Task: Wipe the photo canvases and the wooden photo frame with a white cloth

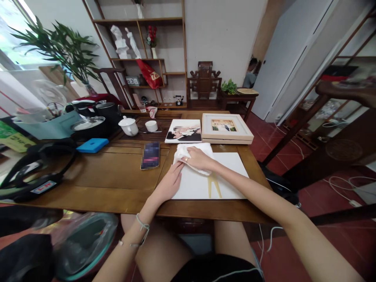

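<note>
A flat white board [190, 188] with a yellow mark on it lies on the wooden table in front of me. My right hand [198, 158] presses a bunched white cloth [205, 150] onto the board's far left part, its fingers closed into the fabric. My left hand [170, 182] rests at the board's left edge with fingers stretched out, the fingertips close to the cloth. Behind the cloth lie a photo print [185, 135] and a framed picture [235, 133] stacked on another frame. The cloth and my forearm hide part of the board.
To the left are a phone [150, 155], a blue box [93, 145], a white teapot [128, 126], a small white cup [151, 125] and a black headset [38, 168]. A lined bin [88, 246] stands below the table at left. Far back, a person [250, 76] is near the door.
</note>
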{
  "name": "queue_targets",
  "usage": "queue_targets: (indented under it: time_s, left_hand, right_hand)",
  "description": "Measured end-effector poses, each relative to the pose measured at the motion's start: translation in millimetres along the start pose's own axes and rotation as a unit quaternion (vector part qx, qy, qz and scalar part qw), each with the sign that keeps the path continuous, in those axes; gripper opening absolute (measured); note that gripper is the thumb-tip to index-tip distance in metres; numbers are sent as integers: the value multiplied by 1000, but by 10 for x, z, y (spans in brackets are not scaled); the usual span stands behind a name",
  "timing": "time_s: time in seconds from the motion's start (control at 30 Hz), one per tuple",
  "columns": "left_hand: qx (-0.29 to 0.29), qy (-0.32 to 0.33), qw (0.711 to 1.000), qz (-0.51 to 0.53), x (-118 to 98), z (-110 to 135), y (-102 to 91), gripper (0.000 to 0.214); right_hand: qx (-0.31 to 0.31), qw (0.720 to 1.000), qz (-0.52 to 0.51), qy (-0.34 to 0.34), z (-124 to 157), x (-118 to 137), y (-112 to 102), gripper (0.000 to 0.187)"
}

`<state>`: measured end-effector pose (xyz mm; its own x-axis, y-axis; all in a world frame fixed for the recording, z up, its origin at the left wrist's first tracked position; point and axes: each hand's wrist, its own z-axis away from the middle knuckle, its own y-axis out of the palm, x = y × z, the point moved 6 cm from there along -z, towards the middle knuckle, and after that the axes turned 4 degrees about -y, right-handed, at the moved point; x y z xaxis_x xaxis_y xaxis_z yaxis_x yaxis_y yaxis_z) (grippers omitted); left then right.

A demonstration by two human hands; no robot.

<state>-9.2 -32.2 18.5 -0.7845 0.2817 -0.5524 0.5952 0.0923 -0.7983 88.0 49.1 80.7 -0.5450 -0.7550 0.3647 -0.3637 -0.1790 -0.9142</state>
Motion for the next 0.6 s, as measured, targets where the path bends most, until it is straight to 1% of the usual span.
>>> queue_targets:
  time_s: [0.1, 0.2, 0.3, 0.37, 0.43, 0.53, 0.6]
  left_hand:
    - [-5, 1, 1000, 6, -5, 0, -15, 47]
    - [-1, -1, 1000, 7, -1, 2, -6, 48]
    - [2, -5, 1000, 3, 12, 8, 10, 49]
    - [-1, -5, 1000, 1, 16, 13, 11, 48]
    - [-1, -2, 1000, -1, 13, 20, 8, 48]
    - [4, 0, 1000, -7, 9, 25, 1, 48]
    - [2, 2, 1000, -6, 9, 24, -5, 48]
  right_hand:
    - [-4, 1000, 12, -21, -119, -45, 149, 39]
    - [-9, 999, 31, -28, -50, -241, 239, 44]
    - [-8, 999, 49, -16, 220, -541, 206, 50]
    - [-9, 998, 57, 0, 470, -744, 117, 51]
    - [-12, 998, 63, 11, 726, -907, 0, 47]
    - [-30, 996, 77, 35, 1056, -1053, -167, 47]
    - [-42, 994, 77, 57, 1236, -1053, -231, 52]
